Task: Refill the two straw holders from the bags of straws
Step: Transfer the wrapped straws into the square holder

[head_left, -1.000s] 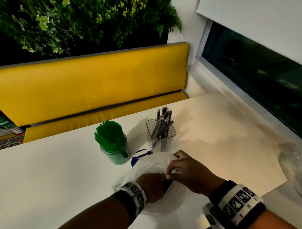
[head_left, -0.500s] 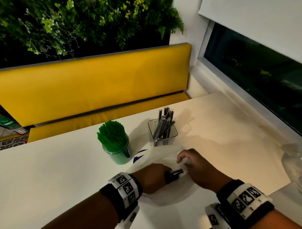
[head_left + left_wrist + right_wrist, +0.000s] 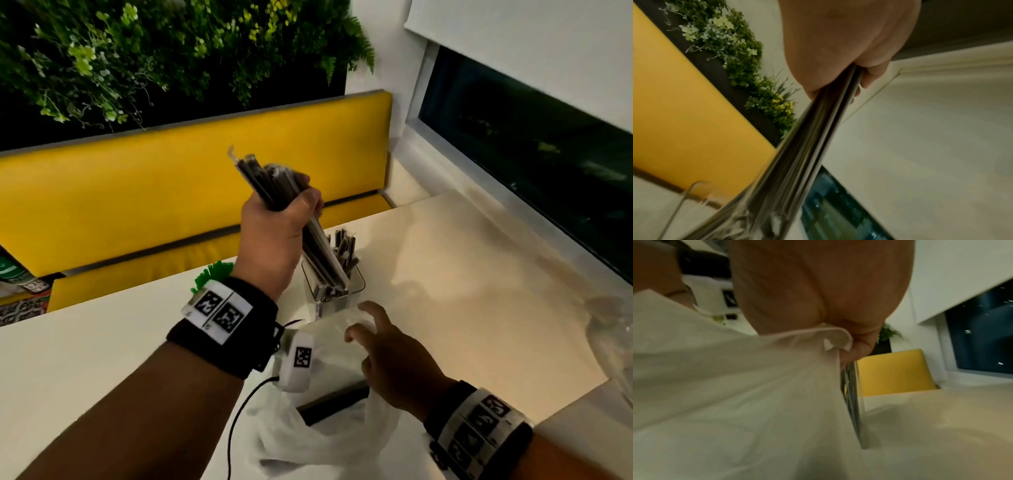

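Note:
My left hand [image 3: 301, 202] is raised above the table and grips a bundle of black wrapped straws [image 3: 270, 185]. The bundle slants down, and its lower ends reach into the clear square holder [image 3: 356, 284], which has several black straws in it. The left wrist view shows the same bundle [image 3: 797, 146] running from my palm down to the holder's rim [image 3: 694, 186]. My right hand [image 3: 363, 325] pinches the edge of the white plastic bag [image 3: 325, 442] lying on the table; the pinched fold [image 3: 838, 337] is plain in the right wrist view. More black straws [image 3: 332, 404] lie inside the bag. The green straw holder [image 3: 212, 274] is mostly hidden behind my left wrist.
A crumpled clear plastic bag [image 3: 613, 342] lies at the table's right edge. A yellow bench [image 3: 171, 192] runs behind the white table [image 3: 462, 274], with plants above it and a dark window to the right.
My left hand has pulled a bundle of black straws out of the white bag and lifted it over the clear holder. My right hand has stayed on the bag.

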{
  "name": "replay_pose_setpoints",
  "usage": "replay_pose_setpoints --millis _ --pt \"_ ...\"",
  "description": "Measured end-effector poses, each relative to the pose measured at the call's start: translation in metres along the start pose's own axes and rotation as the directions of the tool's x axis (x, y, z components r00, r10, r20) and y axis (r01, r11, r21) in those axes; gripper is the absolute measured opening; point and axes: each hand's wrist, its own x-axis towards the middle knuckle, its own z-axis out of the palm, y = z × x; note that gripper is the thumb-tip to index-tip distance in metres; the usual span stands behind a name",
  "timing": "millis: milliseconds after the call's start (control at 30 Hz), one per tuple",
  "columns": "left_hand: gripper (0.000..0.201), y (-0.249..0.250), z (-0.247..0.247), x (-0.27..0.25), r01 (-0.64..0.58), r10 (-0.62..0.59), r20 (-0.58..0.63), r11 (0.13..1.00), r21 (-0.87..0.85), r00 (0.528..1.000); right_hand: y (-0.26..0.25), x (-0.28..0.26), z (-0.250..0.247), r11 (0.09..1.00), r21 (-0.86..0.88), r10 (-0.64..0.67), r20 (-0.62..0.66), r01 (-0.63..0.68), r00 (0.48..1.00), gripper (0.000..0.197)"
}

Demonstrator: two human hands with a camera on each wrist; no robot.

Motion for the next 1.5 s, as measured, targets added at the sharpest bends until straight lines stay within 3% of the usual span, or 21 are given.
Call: replay_pose_setpoints --millis 233,333,433,467,533,600,633,667,700,733,767,833,900,967,1000,1067,1133,1200,1300,1400,1500 --pt "0.011 -0.063 0.005 0.016 0.138 -0.115 -0.152 0.98 0.145 0.982 -0.001 0.028 -0.008 0.992 -0.127 0.015 0.03 -0.011 0.999 0.047" --pt "0.012 -0.096 0.0 0.012 0.232 -0.227 -0.058 0.91 0.342 0.972 0.003 0.03 -0.008 0.993 -0.111 0.03 0.034 -0.026 0.999 0.047" --pt "0.059 -0.114 -0.011 0.005 0.174 -0.322 0.055 0.639 0.749 0.945 0.006 0.03 -0.009 0.996 -0.088 0.029 0.033 -0.026 0.999 0.047" --pt "0.081 -0.111 -0.013 0.005 0.182 -0.345 0.063 0.633 0.753 0.936 0.006 0.031 -0.01 0.996 -0.083 0.028 0.029 -0.026 0.999 0.047" --pt "0.111 -0.092 -0.015 0.008 0.195 -0.317 0.095 0.765 0.614 0.944 0.004 0.032 -0.009 0.996 -0.08 0.036 0.029 -0.033 0.999 0.047" --pt "0.113 -0.073 -0.009 0.01 0.072 -0.2 0.159 0.809 0.583 0.967 0.004 0.034 -0.007 0.996 -0.075 0.05 0.038 -0.047 0.998 0.048" --pt "0.105 -0.07 -0.002 0.01 -0.057 -0.106 0.204 0.748 0.662 0.973 0.004 0.034 -0.007 0.996 -0.077 0.058 0.037 -0.055 0.998 0.049" --pt "0.093 -0.07 0.005 0.009 -0.228 -0.016 0.295 0.595 0.771 0.955 0.004 0.034 -0.006 0.995 -0.076 0.067 0.038 -0.064 0.997 0.05" --pt "0.083 -0.075 0.012 0.008 -0.405 0.006 0.43 0.353 0.844 0.903 0.004 0.034 -0.007 0.995 -0.072 0.074 0.04 -0.071 0.996 0.051" --pt "0.074 -0.085 0.017 0.004 -0.533 -0.094 0.544 0.12 0.838 0.834 0.003 0.034 -0.007 0.995 -0.069 0.077 0.039 -0.074 0.996 0.051" --pt "0.066 -0.097 0.018 0.002 -0.616 -0.252 0.59 -0.03 0.787 0.767 0.003 0.034 -0.007 0.995 -0.068 0.075 0.035 -0.073 0.997 0.051" --pt "0.05 -0.108 0.014 0.003 -0.681 -0.443 0.572 -0.133 0.72 0.69 0.002 0.034 -0.006 0.995 -0.076 0.067 0.031 -0.064 0.997 0.052" --pt "0.041 -0.102 0.01 0.009 -0.654 -0.388 0.575 -0.102 0.75 0.72 0.002 0.036 -0.006 0.995 -0.081 0.063 0.023 -0.061 0.998 0.052" --pt "0.04 -0.08 0.013 0.007 -0.596 -0.158 0.585 -0.031 0.802 0.796 0.002 0.033 -0.004 0.996 -0.052 0.074 0.005 -0.074 0.997 0.052" --pt "0.039 -0.067 0.014 0.002 -0.592 0.002 0.592 0.022 0.805 0.806 0.0 0.031 -0.004 0.996 -0.044 0.071 -0.013 -0.071 0.997 0.053" --pt "0.027 -0.041 0.01 -0.023 -0.667 0.214 0.633 0.185 0.721 0.744 0.0 0.026 -0.004 0.997 -0.044 0.053 -0.075 -0.057 0.996 0.059" --pt "0.016 -0.028 0.0 -0.061 -0.684 0.062 0.702 0.296 0.666 0.71 0.001 0.02 -0.001 1.0 0.02 0.022 -0.116 -0.02 0.993 0.062" --pt "0.026 -0.043 -0.015 -0.096 -0.624 -0.348 0.685 0.285 0.728 0.64 0.004 0.017 0.005 0.997 0.083 0.008 -0.102 0.001 0.995 0.05" --pt "0.031 -0.092 -0.033 -0.125 -0.366 -0.776 0.422 0.265 0.892 0.469 0.004 0.01 0.008 0.965 0.261 -0.004 -0.046 0.016 0.999 0.043" --pt "0.039 -0.122 -0.037 -0.14 -0.193 -0.831 0.263 0.191 0.962 0.49 -0.009 0.003 0.007 0.92 0.38 -0.093 -0.018 0.093 0.996 0.038" --pt "0.042 -0.137 -0.035 -0.152 -0.304 -0.857 0.206 0.061 0.951 0.473 -0.017 -0.007 0.01 0.922 0.37 -0.133 0.025 0.114 0.991 0.031"
